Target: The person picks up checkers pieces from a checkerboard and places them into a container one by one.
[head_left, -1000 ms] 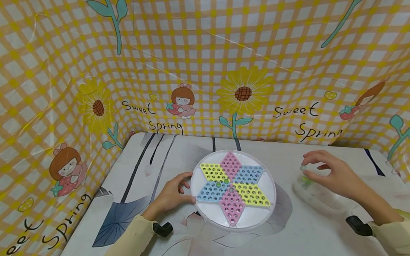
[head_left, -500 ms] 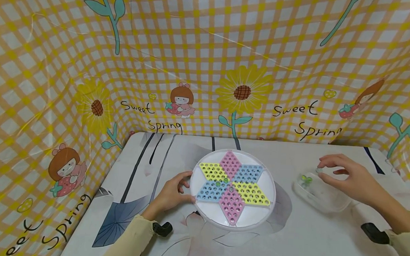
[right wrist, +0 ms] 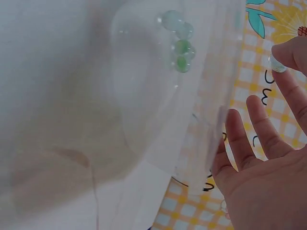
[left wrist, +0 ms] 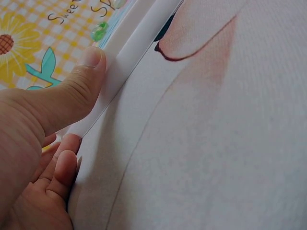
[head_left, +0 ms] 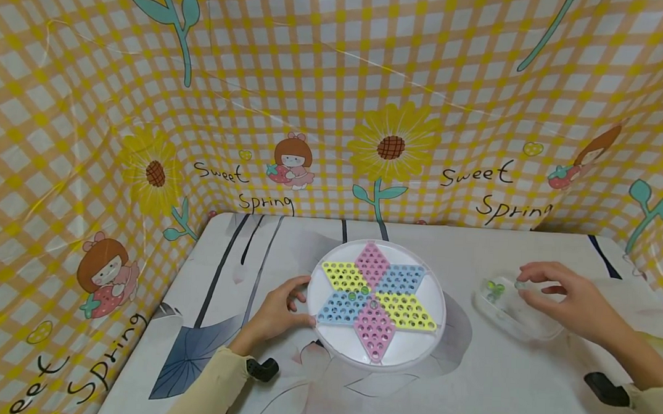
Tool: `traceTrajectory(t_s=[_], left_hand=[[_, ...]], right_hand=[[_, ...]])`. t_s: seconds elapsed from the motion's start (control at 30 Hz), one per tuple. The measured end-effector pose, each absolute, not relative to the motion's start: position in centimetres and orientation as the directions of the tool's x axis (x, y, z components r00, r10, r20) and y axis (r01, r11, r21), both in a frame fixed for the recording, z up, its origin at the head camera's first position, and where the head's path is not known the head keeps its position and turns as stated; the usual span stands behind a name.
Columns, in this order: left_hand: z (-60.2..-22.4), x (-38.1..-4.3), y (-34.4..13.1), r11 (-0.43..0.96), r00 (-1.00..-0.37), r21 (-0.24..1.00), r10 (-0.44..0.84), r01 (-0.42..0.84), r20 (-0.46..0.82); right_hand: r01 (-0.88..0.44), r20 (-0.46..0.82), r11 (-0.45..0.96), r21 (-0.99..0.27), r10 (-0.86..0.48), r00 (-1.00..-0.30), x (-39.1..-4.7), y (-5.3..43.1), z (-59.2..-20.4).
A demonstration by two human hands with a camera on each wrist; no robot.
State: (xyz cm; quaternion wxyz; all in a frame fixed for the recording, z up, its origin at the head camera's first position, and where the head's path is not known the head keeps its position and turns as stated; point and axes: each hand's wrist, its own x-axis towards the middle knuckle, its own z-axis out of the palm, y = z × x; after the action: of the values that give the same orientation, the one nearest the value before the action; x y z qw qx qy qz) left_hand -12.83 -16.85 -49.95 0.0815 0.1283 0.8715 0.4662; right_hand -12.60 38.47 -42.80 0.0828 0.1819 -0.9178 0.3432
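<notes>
A round white Chinese checkers board (head_left: 414, 348) with a pink, yellow and blue star lies on the table. Near its centre sit two green-tinted marbles (head_left: 352, 296) and a clear one (head_left: 374, 304). My left hand (head_left: 279, 310) grips the board's left rim; in the left wrist view the thumb (left wrist: 79, 88) lies along the rim's side. Between thumb and index finger, my right hand (head_left: 563, 294) pinches a clear marble (right wrist: 277, 63), other fingers spread. This hand is over the right side of a transparent plastic container (head_left: 517, 329), where several green and clear marbles (head_left: 494, 291) lie at the left end.
A white cloth with printed flowers and dark stems covers the table (head_left: 389, 401). Behind and at the sides hangs a yellow checked curtain (head_left: 336, 108) with sunflowers. The container stands right of the board, with a gap between them.
My right hand has moved right from above the container's left end, then slightly lower, still pinching the marble. The marbles in the container have come into fuller view. My left hand stays on the rim.
</notes>
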Motion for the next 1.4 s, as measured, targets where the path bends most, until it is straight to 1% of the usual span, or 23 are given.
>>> traceTrajectory(t_s=[0.27,0.4,0.63,1.03,1.4], left_hand=[[-49.8,-12.8,-16.8,0.529,-0.954,0.834,0.3,0.158,-0.01],[-49.8,-12.8,-16.8,0.532,-0.955,0.832,0.297,0.154,-0.014],[-50.0,-12.8,-16.8,0.53,-0.955,0.834,0.297,0.152,-0.014],[-50.0,-12.9,-16.9,0.525,-0.952,0.835,0.307,0.163,-0.007],[-49.9,-12.8,-16.9,0.51,-0.95,0.844,0.311,0.166,-0.001]], right_hand=[[-0.369,0.255,0.697,-0.615,-0.266,-0.929,-12.4,38.6,-43.8],[-0.38,0.264,0.693,-0.613,-0.274,-0.925,-12.4,38.7,-44.2],[-0.377,0.259,0.708,-0.597,-0.275,-0.926,-12.4,38.6,-44.1],[-0.286,0.167,0.75,-0.596,-0.233,-0.958,-12.2,38.6,-43.6],[-0.249,0.131,0.775,-0.581,-0.213,-0.968,-12.3,38.6,-43.7]])
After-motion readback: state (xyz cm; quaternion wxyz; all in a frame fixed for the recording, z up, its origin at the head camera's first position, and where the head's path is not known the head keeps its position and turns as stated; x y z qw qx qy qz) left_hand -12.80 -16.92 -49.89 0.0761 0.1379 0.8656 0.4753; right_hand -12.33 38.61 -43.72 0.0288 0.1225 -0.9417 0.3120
